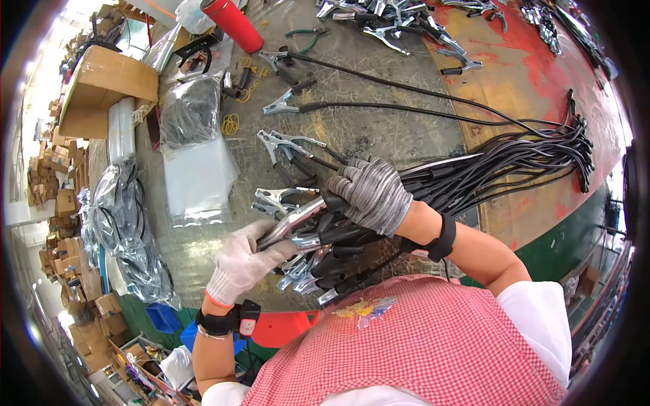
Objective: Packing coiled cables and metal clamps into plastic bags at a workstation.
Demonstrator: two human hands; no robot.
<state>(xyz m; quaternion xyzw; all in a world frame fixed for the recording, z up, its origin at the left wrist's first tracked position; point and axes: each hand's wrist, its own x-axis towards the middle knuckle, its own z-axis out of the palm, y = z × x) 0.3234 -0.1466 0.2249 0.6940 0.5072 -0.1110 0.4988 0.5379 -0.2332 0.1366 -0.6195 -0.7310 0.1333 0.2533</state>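
A silver metal spring clamp [298, 218] with black handle sleeves lies between my two hands. My left hand [247, 260], in a white glove, is closed on its metal jaw end. My right hand [374, 196], in a grey striped glove, wraps round the black handle end. The palm side and exact finger contact are hidden. Below my hands, several more clamps [294, 274] lie in a pile with black sleeves. Other cable clamps [276, 143] rest on the table just beyond. From these a bundle of black cables [501, 166] stretches away to the right.
A clear plastic bag stack [196, 179] lies left of my hands, near bagged cables [125, 227] and a cardboard box [108, 84]. Further off are a red bottle [232, 26], green-handled pliers [307, 37], yellow rubber bands [231, 124] and a heap of loose clamps [396, 17].
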